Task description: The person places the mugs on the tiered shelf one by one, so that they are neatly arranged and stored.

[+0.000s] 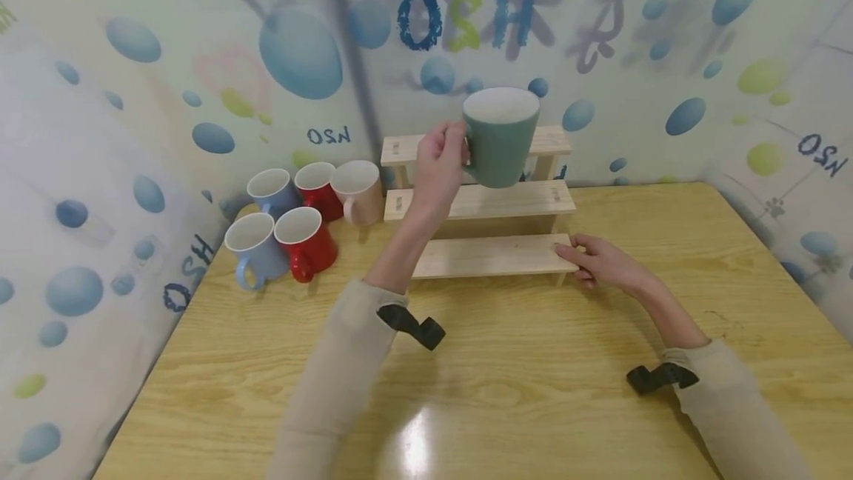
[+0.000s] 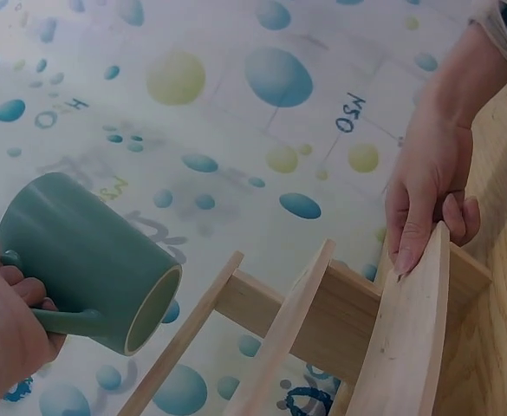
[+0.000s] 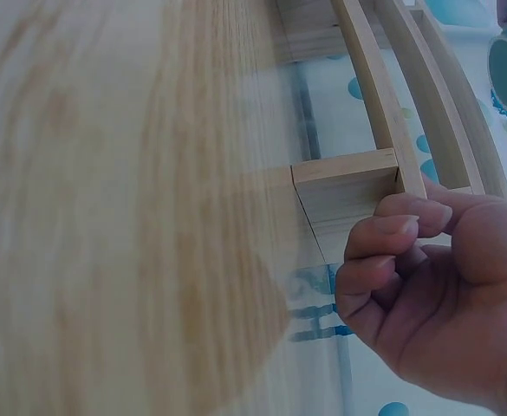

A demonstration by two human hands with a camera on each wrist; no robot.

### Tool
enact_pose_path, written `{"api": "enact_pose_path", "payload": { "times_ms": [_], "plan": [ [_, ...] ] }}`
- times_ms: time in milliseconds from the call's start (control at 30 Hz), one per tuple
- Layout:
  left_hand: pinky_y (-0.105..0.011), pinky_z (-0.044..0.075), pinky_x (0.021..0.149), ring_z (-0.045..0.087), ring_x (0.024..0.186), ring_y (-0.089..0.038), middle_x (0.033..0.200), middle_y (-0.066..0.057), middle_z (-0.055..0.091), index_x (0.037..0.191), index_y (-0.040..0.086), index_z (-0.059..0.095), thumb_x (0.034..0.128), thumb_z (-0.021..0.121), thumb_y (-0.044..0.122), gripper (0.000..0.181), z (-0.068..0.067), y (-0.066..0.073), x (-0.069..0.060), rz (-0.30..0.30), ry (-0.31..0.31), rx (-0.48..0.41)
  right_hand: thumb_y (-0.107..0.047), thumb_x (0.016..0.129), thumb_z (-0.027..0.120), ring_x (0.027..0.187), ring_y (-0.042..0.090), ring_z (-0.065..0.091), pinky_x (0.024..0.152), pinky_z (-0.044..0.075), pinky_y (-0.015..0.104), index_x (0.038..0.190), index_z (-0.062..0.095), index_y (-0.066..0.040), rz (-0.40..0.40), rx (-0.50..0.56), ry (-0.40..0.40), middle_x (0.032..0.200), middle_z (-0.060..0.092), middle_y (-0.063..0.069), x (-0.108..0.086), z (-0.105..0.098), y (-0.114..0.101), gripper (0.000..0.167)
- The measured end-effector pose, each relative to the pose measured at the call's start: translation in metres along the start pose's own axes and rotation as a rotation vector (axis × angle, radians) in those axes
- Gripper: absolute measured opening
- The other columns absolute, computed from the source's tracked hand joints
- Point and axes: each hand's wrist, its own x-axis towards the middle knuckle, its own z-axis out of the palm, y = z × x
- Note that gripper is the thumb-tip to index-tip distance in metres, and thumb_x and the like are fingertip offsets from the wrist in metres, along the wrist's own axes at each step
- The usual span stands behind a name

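Note:
By its handle, my left hand (image 1: 441, 169) grips a green mug (image 1: 501, 145) with a white inside. The mug is upright in the air, in front of the top tier of a three-step wooden rack (image 1: 493, 256). In the left wrist view the mug (image 2: 93, 260) appears apart from the boards. My right hand (image 1: 603, 264) pinches the right end of the rack's lowest board between thumb and fingers. The right wrist view shows its curled fingers (image 3: 379, 238) at that board's end.
Left of the rack stand two blue mugs (image 1: 256, 250), two red mugs (image 1: 308, 243) and a pale pink mug (image 1: 358, 195). All rest on the wooden table (image 1: 506, 384). A patterned wall covering (image 1: 300, 50) rises behind and at both sides.

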Motion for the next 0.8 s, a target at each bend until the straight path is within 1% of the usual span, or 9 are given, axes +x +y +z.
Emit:
{"api": "enact_pose_path", "payload": {
  "times_ms": [67,133,367,567,800],
  "plan": [
    [-0.028,0.036,0.068,0.04,0.068,-0.019,0.066,-0.002,0.039,0.071,0.007,0.042,0.1059,0.042,0.017,0.037,0.003,0.0,0.004,0.0,-0.003,-0.01,-0.033,0.108,0.046,0.055,0.016,0.038,0.055,0.039,0.031,0.092,0.035,-0.001,-0.001,-0.001,-0.001,0.065,0.034,0.003,0.0,0.0,0.0,0.037],
    [-0.028,0.036,0.067,0.04,0.067,-0.019,0.065,-0.002,0.039,0.07,0.008,0.042,0.1062,0.042,0.017,0.037,0.006,-0.002,0.007,-0.005,-0.004,-0.018,-0.033,0.108,0.046,0.055,0.016,0.038,0.055,0.039,0.031,0.092,0.035,-0.001,0.0,-0.001,-0.002,0.065,0.034,0.003,-0.001,0.0,-0.001,0.037],
    [-0.028,0.034,0.065,0.036,0.063,-0.017,0.065,-0.001,0.038,0.07,0.009,0.042,0.1066,0.041,0.018,0.038,0.011,-0.005,0.016,-0.005,-0.013,-0.01,-0.033,0.108,0.046,0.055,0.015,0.037,0.055,0.038,0.031,0.092,0.035,-0.001,0.004,0.01,-0.004,0.065,0.034,0.003,0.0,-0.001,-0.001,0.037],
    [-0.028,0.033,0.064,0.035,0.063,-0.017,0.064,-0.001,0.037,0.07,0.01,0.041,0.1064,0.041,0.017,0.038,0.015,-0.013,0.025,-0.014,-0.018,-0.017,-0.033,0.108,0.046,0.055,0.016,0.039,0.055,0.038,0.031,0.092,0.035,-0.002,0.002,0.012,-0.001,0.065,0.034,0.003,0.001,-0.001,0.0,0.037],
    [-0.028,0.033,0.062,0.036,0.062,-0.016,0.063,0.001,0.037,0.07,0.013,0.042,0.1056,0.043,0.018,0.036,0.02,-0.021,0.032,-0.038,-0.016,-0.006,-0.033,0.108,0.046,0.055,0.015,0.038,0.055,0.038,0.031,0.093,0.035,-0.001,0.0,0.022,-0.002,0.065,0.033,0.002,0.001,0.0,0.001,0.036]
  ]
}}
